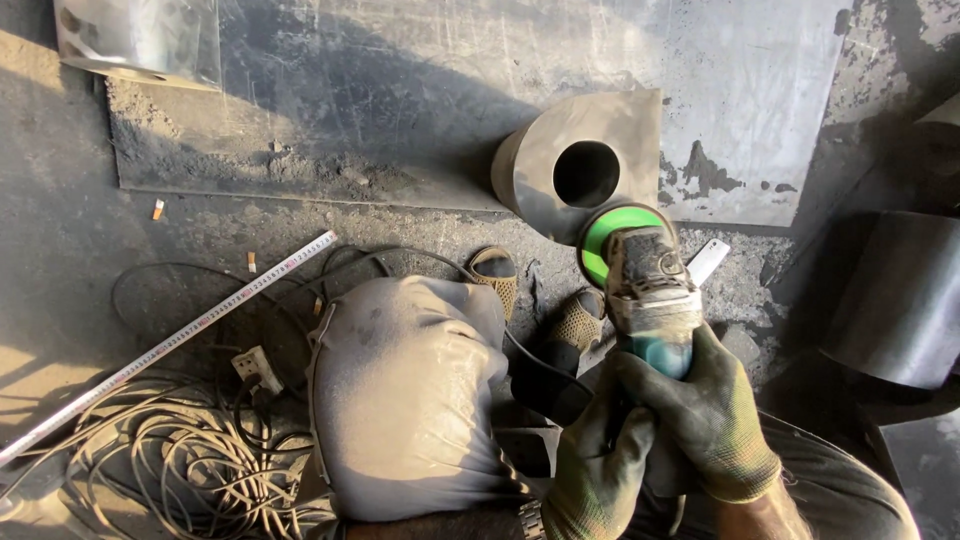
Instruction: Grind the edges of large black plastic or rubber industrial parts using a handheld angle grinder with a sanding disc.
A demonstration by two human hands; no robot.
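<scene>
Both gloved hands were wrapped around the angle grinder (648,300) down at the lower right of the head view, and what a firm hold it was: the right hand (715,415) had its fingers curled shut over the teal rear of the body, while the left hand (598,470) sat just beneath and beside it, fingers closed round the lower part of the handle. That grinder ran long and straight, its axis stretching from the hands up and slightly left, away from the person, with the head pointing at the workpiece. Up front, the green disc (612,240) stood on edge, its upper rim right against the lower edge of the metal piece (575,160), a bent steel sheet with a round hole cut through it, standing on the flat steel plate (420,90). Down left, a grey-trousered knee (405,390) was bent, with two sandalled feet (495,275) tucked just beyond it on the gritty floor. Further left lay a long steel ruler (170,345) set diagonally, and a tangle of cable (190,460) near it.
</scene>
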